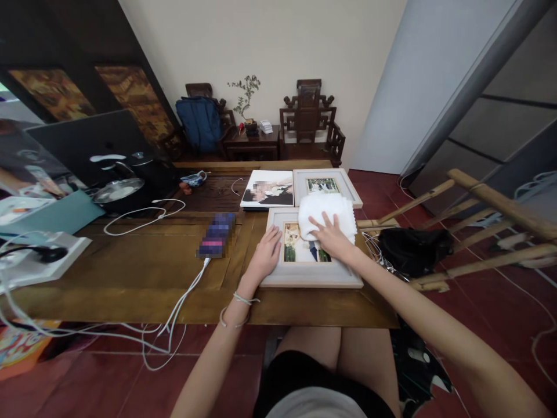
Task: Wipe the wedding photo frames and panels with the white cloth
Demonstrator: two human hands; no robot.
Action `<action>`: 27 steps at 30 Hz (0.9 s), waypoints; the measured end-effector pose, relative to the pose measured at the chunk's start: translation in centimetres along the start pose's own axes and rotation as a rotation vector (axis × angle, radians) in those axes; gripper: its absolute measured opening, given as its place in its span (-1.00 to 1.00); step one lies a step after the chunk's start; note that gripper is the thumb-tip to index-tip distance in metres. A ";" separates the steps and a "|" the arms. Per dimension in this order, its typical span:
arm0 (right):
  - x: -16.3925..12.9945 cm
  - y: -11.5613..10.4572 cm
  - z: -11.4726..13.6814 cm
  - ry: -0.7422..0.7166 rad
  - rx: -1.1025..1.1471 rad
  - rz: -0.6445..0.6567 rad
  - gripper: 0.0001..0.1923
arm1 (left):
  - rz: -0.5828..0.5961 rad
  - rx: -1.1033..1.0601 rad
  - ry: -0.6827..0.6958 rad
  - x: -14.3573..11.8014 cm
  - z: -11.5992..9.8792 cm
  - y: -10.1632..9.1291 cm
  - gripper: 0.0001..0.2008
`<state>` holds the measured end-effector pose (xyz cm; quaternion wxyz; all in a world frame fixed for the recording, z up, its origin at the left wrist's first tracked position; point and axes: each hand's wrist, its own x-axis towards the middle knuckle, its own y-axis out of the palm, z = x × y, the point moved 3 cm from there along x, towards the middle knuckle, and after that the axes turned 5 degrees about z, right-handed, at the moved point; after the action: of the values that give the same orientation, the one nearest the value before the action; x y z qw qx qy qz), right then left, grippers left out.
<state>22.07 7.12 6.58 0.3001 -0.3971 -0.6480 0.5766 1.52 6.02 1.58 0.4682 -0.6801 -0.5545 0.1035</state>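
Note:
A white-framed photo [304, 276] lies flat on the wooden table [143, 267] in front of me. My left hand [264, 255] rests flat on the frame's left edge, fingers together. My right hand [331, 238] presses a folded white cloth [328, 210] onto the upper right part of the frame's glass. Two more pictures lie just beyond: an unframed canvas print [267, 188] and a second white-framed photo [326, 184], partly covered by the cloth.
A phone [216, 234] on a white charging cable [183, 302] lies left of the frame. Kettle and pots [119, 183] and a white box [39, 258] stand further left. A bamboo chair [478, 232] with a black bag [413, 249] stands on the right.

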 end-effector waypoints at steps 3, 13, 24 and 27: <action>-4.0 -1.2 2.8 -0.020 0.061 0.149 -0.39 | 0.000 0.004 -0.006 0.0 0.0 0.1 -0.63; -9.9 -3.8 7.7 -0.200 0.333 0.314 -0.28 | 0.047 0.072 -0.001 0.0 0.3 0.3 -0.60; 2.9 0.4 -2.7 0.026 -0.007 -0.080 -0.37 | 0.040 0.052 0.000 0.0 0.4 0.1 -0.60; 1.5 0.3 -1.0 -0.004 -0.007 -0.015 -0.40 | 0.037 0.049 -0.008 0.0 0.3 0.2 -0.60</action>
<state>22.22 8.96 6.38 0.3017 -0.3919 -0.6537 0.5728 1.41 6.19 1.30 0.4806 -0.6781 -0.5411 0.1284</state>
